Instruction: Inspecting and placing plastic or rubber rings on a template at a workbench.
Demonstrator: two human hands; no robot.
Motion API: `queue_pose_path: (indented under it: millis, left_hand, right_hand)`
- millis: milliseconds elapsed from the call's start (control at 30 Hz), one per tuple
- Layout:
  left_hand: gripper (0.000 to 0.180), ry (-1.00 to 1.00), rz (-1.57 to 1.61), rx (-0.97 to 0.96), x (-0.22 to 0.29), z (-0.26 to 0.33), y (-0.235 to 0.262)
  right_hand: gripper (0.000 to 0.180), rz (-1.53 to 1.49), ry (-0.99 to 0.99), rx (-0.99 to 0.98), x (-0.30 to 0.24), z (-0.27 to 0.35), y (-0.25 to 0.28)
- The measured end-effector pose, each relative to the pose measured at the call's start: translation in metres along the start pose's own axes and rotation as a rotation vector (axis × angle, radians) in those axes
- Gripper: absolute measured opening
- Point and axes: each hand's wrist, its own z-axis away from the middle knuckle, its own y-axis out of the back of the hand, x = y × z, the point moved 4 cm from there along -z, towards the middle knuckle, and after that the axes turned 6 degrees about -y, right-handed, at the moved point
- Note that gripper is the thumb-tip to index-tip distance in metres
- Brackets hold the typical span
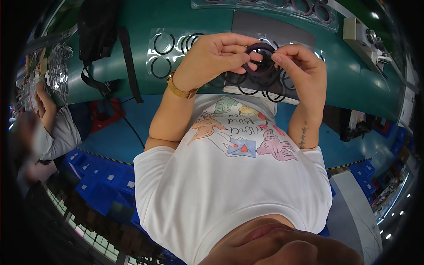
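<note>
Both my hands are raised over the bench, closed on one dark purple ring [253, 70]. My left hand [227, 55] grips its left side, with some fingertips showing through the opening. At the right rim, my right hand [302, 64] pinches the ring between thumb and fingers. Under my hands lies a dark grey mat [282, 28], with several thin black rings [275, 99] on clear film at its near edge. Left of my left wrist, more black rings [160, 67] rest on a clear plastic sheet [154, 35]. My hands hide some of these rings.
A clear tray [265, 6] of purple rings stands at the bench's far edge. To the right is a pale box with knobs [360, 37]. A black bag [97, 31] with hanging straps lies left. Another person [62, 128] sits at far left. Blue bins [101, 181] stand on the floor.
</note>
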Motion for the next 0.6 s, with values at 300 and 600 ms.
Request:
queue_pose_path:
  millis: [300, 600]
  left_hand:
    - [0.037, -0.009, -0.007, 0.002, 0.0001, 0.0011, -0.0003]
    - [0.037, -0.009, -0.016, 0.007, 0.0022, 0.0024, -0.0015]
  right_hand:
    - [0.008, -0.015, -0.017, -0.005, 0.0014, -0.0013, 0.0007]
    - [0.008, -0.038, -0.016, -0.012, 0.0023, -0.0012, 0.0002]
